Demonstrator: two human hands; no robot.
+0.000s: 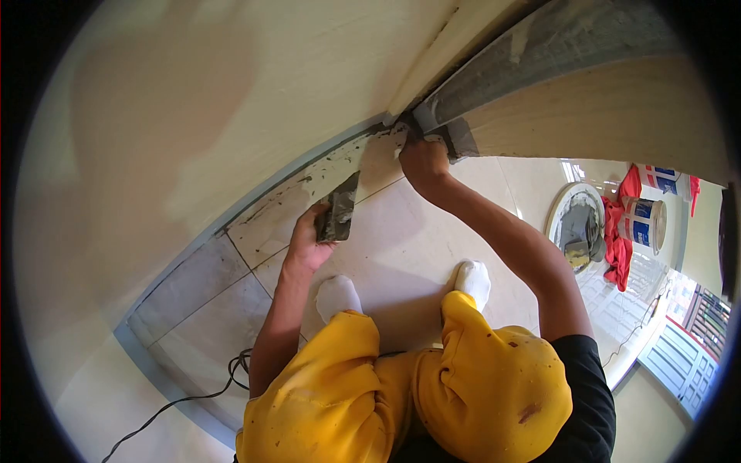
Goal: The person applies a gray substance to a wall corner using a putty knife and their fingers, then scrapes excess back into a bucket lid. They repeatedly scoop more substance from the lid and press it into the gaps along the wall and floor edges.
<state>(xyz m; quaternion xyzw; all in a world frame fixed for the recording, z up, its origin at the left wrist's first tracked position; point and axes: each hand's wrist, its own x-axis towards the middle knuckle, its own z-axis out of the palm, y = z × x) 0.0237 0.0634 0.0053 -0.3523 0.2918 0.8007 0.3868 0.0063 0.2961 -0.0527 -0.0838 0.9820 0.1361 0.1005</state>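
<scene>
My left hand (309, 238) is closed on a flat blade smeared with grey mortar (340, 210), held above the floor tiles near the wall. Its handle is hidden, so the exact kind of tool does not show. My right hand (424, 163) reaches to the foot of the door frame (429, 114), where the wall meets the floor. Its fingers are curled, and what they grip is hidden in the dark corner. Grey mortar marks and crumbs lie on the tiles along the grey strip (289, 171) at the wall's base.
At right stand a round tub of grey mortar (577, 224), a paint bucket (642, 224) and red cloth (617, 251). A black cable (189, 399) runs across the floor at lower left. My socked feet (472, 282) are on the tiles between my hands and knees.
</scene>
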